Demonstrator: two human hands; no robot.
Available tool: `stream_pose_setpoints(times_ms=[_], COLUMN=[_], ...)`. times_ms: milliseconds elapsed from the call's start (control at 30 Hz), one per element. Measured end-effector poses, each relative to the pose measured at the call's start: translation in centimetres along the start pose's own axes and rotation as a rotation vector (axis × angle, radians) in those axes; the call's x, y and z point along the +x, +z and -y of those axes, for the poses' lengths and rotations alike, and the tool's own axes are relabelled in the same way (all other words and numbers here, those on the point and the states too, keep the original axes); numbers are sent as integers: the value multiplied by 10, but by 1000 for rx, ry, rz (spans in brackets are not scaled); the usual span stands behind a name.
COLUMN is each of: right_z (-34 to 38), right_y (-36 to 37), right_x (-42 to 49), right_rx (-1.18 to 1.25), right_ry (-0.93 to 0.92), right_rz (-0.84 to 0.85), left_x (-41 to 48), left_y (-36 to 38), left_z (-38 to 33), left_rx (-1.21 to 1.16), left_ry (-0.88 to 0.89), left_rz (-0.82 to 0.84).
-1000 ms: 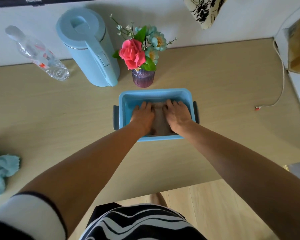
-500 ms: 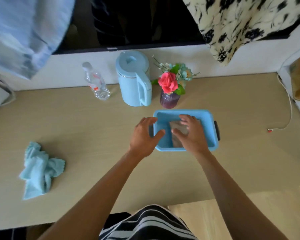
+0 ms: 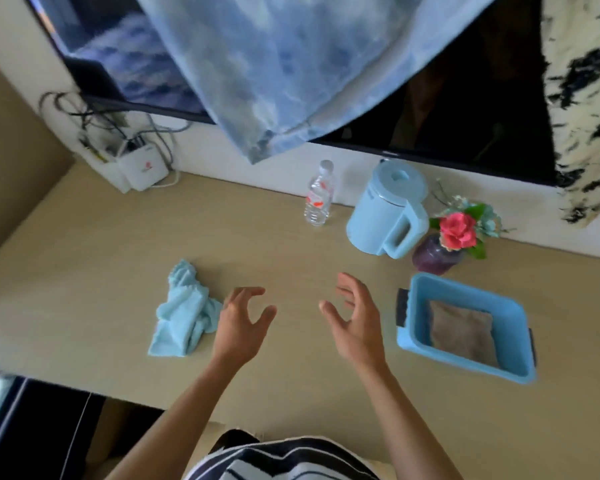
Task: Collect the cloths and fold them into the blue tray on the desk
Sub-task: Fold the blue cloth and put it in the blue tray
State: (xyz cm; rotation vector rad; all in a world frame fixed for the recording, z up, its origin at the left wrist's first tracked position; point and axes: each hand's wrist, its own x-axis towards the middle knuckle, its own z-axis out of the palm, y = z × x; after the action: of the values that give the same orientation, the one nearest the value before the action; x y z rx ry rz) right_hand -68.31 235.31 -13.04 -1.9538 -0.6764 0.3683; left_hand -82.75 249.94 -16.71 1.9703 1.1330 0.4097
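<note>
**Hands.** The left hand (image 3: 240, 323) and right hand (image 3: 356, 323) are both released. Their fingers are spread and loosely bent, grasping nothing. Both are above the middle of the desk (image 3: 84, 258), near its front edge, with the palms turned toward each other and a gap between them.

**Task items.**
- The light blue cloth (image 3: 184, 313) lies crumpled on the desk, just beside the left hand on its outer side. Whether the hand touches it cannot be told.
- The blue tray (image 3: 458, 364) sits toward the right end of the desk, apart from the right hand.
- A brown cloth (image 3: 462, 330) lies folded flat inside the tray.

**Rear edge of the desk.**
- A purple vase (image 3: 434, 259) of flowers stands just behind the tray.
- A light blue kettle (image 3: 383, 216) stands to the left of the vase.
- A clear water bottle (image 3: 318, 197) stands to the left of the kettle.
- A white box (image 3: 142, 168) with cables occupies the rear left corner.

**Above the desk.** A dark screen (image 3: 465, 98) is partly covered by a blue mottled fabric (image 3: 274, 64).
</note>
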Motion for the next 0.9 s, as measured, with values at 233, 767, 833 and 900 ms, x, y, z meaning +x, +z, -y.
stream_pose_setpoints(times_ms=[233,767,833,900], right_z=[23,42,47,53], right_y=[59,102,97,90], right_x=[-21,-41,-35,-27], right_rx=[-31,-41,-56,-32], right_ry=[11,113,80,70], right_rz=[159,230,220,232], left_x=[23,38,34,30], left_y=[-32,-88,-102,-114], left_z=[107,98,74,51], left_rx=[508,-252,-415,-551], left_ry=[-218,-94,-8,44], left_rz=[111,178,264,381])
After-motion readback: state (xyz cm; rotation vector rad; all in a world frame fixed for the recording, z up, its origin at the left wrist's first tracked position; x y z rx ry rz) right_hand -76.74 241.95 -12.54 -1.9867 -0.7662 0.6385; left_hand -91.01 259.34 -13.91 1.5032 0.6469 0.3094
